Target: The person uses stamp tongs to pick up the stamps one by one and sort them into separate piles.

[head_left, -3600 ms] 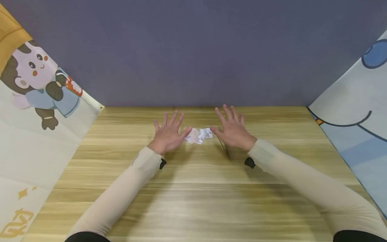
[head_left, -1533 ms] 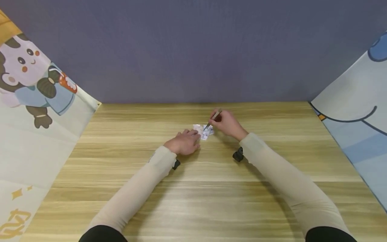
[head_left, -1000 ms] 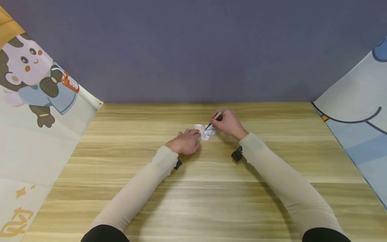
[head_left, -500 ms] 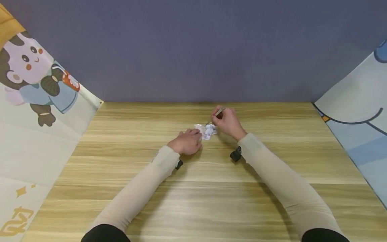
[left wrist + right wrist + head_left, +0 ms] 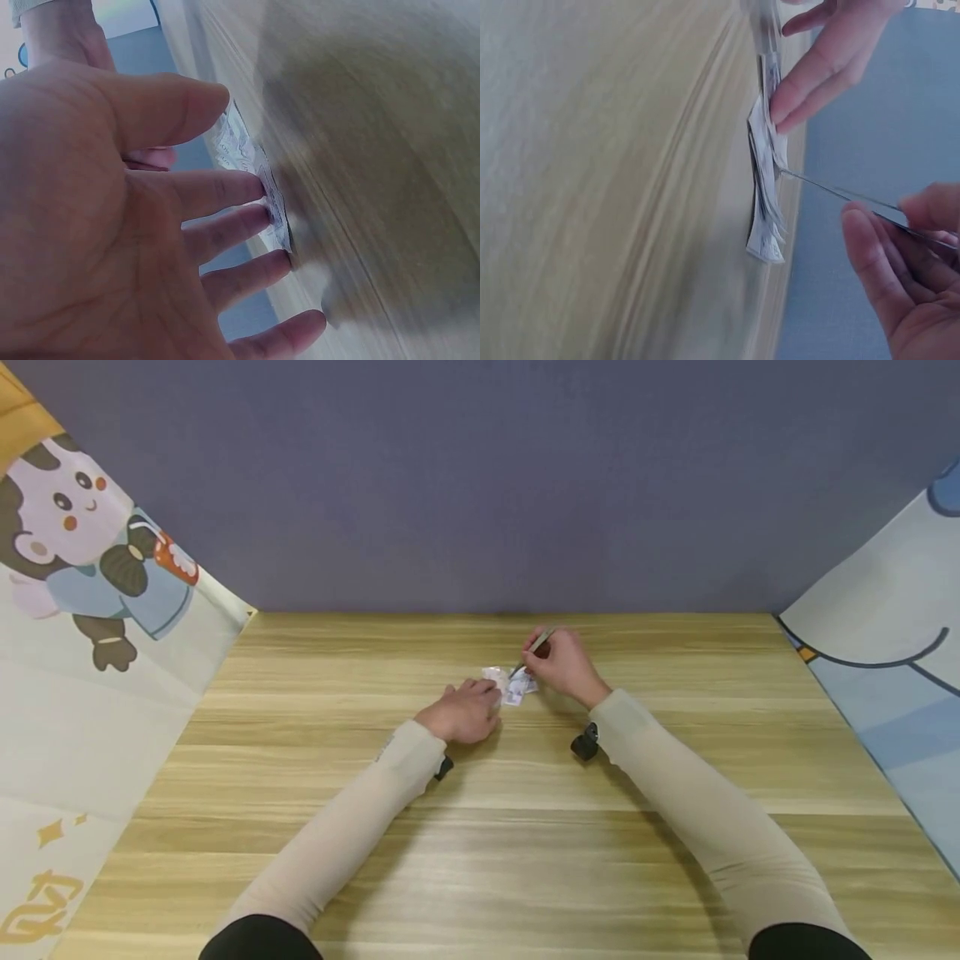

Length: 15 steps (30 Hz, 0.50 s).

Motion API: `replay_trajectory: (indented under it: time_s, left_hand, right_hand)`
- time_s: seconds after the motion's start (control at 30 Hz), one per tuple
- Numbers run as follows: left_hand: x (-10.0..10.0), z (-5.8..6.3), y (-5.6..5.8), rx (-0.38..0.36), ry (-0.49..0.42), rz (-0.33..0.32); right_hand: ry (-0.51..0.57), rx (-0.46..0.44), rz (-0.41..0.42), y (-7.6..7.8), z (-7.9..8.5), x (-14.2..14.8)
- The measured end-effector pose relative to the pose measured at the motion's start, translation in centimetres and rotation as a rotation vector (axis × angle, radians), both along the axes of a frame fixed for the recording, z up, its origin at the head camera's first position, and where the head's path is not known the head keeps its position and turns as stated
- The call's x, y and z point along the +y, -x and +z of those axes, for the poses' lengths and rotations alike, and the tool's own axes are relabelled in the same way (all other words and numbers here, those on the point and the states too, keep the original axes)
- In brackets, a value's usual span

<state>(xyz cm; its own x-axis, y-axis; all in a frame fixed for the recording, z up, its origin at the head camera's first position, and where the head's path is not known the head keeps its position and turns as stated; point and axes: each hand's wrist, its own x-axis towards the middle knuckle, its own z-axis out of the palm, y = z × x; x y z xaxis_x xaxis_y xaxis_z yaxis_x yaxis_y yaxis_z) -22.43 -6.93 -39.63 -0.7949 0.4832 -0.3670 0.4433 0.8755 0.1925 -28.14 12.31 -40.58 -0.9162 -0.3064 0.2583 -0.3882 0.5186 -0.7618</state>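
A small pile of printed, paper-like slips (image 5: pixel 515 695) lies on the wooden table, some overlapping; the left ones look pinkish and shiny. My left hand (image 5: pixel 461 714) rests beside and on the pile, fingers fairly straight, fingertips touching the slips (image 5: pixel 238 139) in the left wrist view. It hides part of the pile. My right hand (image 5: pixel 567 668) pinches a pair of thin metal tweezers (image 5: pixel 825 187) between thumb and fingers. In the right wrist view the tweezers' tips reach the upper side of the slips (image 5: pixel 762 150), close to the left fingertips.
The wood-grain table (image 5: pixel 495 860) spreads out toward me. A plain dark blue-grey panel (image 5: pixel 480 485) stands along its back edge. Cartoon-printed white panels (image 5: pixel 75 727) rise at the left and right sides.
Earlier both hands were spread apart and the tweezers lay on the table. The right hand has since picked them up, and the left came onto the slips. Lately the tweezers' tips shifted slightly over the pile.
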Motion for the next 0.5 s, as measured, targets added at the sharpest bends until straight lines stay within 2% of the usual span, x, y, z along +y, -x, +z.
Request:
replay_trajectory:
  time_s: [0.13,0.27,0.4,0.5]
  left_hand:
    - [-0.02,0.11,-0.05,-0.002,0.004,0.0]
    - [-0.06,0.07,-0.04,-0.006,0.013,0.001]
    - [-0.02,-0.11,0.05,0.0,0.021,-0.005]
    - [0.0,-0.17,0.08,-0.002,0.022,0.0]
  right_hand:
    - [0.016,0.039,0.016,-0.11,0.0,-0.29]
    - [0.035,0.054,-0.004,-0.25,0.2,-0.33]
    - [0.077,0.023,-0.017,-0.33,0.5,-0.01]
    - [0.063,0.0,-0.028,-0.28,0.54,0.22]
